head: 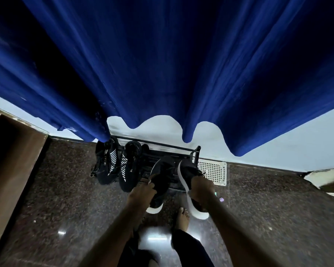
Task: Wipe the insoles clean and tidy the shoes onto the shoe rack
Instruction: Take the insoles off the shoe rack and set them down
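the right shoe (189, 168) is tipped on its side, so it could slip from the right hand (201, 186) or land crooked on the shoe rack (147, 160), and the left shoe (161, 180) could bump the striped pair (129, 166) on the rack's left end. the hands are apart, the left hand (142, 191) and the right each curled round one shoe, over the rack's front. both shoes are black with white soles.

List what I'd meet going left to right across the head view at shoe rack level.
Brown wooden panel → first striped black shoe → second striped black shoe → left white-soled shoe in the left hand → right white-soled shoe in the right hand → white floor vent.
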Tool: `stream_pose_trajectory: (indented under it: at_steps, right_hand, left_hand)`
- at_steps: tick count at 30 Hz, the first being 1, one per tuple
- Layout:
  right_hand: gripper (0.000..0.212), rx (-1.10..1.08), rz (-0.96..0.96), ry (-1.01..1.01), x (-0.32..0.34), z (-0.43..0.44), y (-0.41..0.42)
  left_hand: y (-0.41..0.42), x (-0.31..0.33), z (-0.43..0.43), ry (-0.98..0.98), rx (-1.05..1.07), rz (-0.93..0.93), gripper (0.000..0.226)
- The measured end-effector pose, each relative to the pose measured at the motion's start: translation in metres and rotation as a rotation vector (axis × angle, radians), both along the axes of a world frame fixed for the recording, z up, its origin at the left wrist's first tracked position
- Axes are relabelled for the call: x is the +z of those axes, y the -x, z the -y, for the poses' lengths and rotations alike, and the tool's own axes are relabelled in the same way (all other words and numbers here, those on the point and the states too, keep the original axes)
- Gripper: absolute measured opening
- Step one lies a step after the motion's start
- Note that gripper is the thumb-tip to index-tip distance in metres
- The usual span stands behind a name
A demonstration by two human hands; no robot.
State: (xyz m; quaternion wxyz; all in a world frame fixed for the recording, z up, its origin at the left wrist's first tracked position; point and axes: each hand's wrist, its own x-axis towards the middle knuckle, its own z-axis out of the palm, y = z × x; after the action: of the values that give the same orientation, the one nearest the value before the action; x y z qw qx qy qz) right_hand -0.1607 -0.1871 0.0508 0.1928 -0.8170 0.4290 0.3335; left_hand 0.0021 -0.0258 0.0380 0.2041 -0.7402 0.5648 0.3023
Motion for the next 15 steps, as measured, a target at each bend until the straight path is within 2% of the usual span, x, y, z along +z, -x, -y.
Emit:
stream_pose_trajectory:
  at_steps: [4, 7, 10, 13, 14, 15]
  right_hand:
    - [0.056, -0.218, 0.086, -0.199, 0.011, -0.022, -0.001]
    - [0.057, -0.383, 0.174, -0.342, 0.024, -0.036, -0.007]
    - [0.061, -0.492, 0.322, -0.476, 0.033, -0.057, -0.013]
    - [0.08, -0.587, 0.445, -0.398, 0.043, -0.083, -0.023]
    - [0.077, -0.637, 0.482, -0.39, 0.04, -0.088, -0.028]
    - [0.065, -0.685, 0.518, -0.4, 0.06, -0.095, -0.039]
  left_hand:
    - [-0.003, 0.015, -0.017, 0.043, 0.114, -0.116, 0.052]
    - [-0.009, 0.028, -0.028, 0.081, 0.151, -0.186, 0.063]
    - [-0.019, 0.041, -0.038, 0.145, 0.179, -0.255, 0.064]
    - [-0.04, 0.062, -0.055, 0.163, 0.164, -0.301, 0.065]
    - [-0.048, 0.068, -0.059, 0.164, 0.155, -0.317, 0.066]
    - [-0.058, 0.078, -0.064, 0.162, 0.14, -0.325, 0.066]
